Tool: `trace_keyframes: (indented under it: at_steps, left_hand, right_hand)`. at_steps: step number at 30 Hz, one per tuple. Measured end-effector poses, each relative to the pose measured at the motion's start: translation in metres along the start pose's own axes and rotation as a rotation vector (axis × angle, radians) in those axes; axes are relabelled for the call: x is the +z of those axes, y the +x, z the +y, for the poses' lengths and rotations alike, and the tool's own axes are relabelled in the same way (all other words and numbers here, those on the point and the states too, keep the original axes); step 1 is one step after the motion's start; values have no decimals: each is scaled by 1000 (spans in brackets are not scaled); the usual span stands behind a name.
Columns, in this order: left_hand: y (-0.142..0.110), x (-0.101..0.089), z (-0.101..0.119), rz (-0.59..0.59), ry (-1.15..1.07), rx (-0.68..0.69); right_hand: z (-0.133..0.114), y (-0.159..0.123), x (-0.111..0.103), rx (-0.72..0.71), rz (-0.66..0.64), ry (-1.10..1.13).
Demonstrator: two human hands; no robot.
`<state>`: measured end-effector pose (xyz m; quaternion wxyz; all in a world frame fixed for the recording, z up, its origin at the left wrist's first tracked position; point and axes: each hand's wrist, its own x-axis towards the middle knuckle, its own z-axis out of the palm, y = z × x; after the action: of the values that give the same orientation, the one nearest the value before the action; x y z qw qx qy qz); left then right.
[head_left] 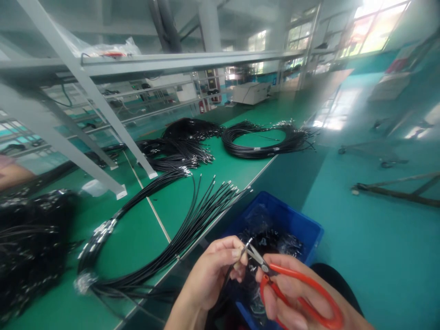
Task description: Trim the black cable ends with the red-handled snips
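Note:
My left hand point(220, 263) pinches a thin black cable point(229, 274) close to its tip, which points up and to the right. In my right hand point(292, 284) is a pair of red-handled scissors point(311, 282), its grey blades at the cable's end by my left fingertips. Whether the blades touch the cable I cannot tell. Below both hands stands a blue bin point(311, 224) holding dark pieces and clear plastic. To the left, on the green table point(137, 238), lies a looped bundle of black cables point(151, 270) with pale tips, bound with clear wrap.
Farther back on the table are another cable coil point(252, 149) and a heap of black cables point(182, 146). Grey shelf posts point(113, 123) rise at the left, near a dark pile point(30, 252). Another person's arm point(13, 174) shows at the left edge. A wheeled frame point(398, 192) stands at right.

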<state>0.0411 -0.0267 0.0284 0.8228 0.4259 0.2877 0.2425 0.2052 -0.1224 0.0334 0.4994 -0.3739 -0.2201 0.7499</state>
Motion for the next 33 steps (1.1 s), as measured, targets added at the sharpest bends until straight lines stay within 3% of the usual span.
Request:
trace_keyframes:
  at_steps: [9,12,16,21,30,33]
  left_hand:
    - [-1,0,2,43,98,40]
    - [-1,0,1,44,118,39]
    - [-1,-1,0,45,107,28]
    - [0,-1,1,20,79,34]
    - [1,-1,0,-6,42,24]
    - [1,-1,0,-14,32,22]
  right_hand:
    - [15,11,-11,-6,-33,-108]
    - [9,14,-11,43,-91,-188]
    - [0,15,-12,63,-26,-356]
    - [5,11,-20,61,-105,-295]
    - [3,-3,-4,-12,-40,-235]
    - [8,4,-12,38,-114,-134]
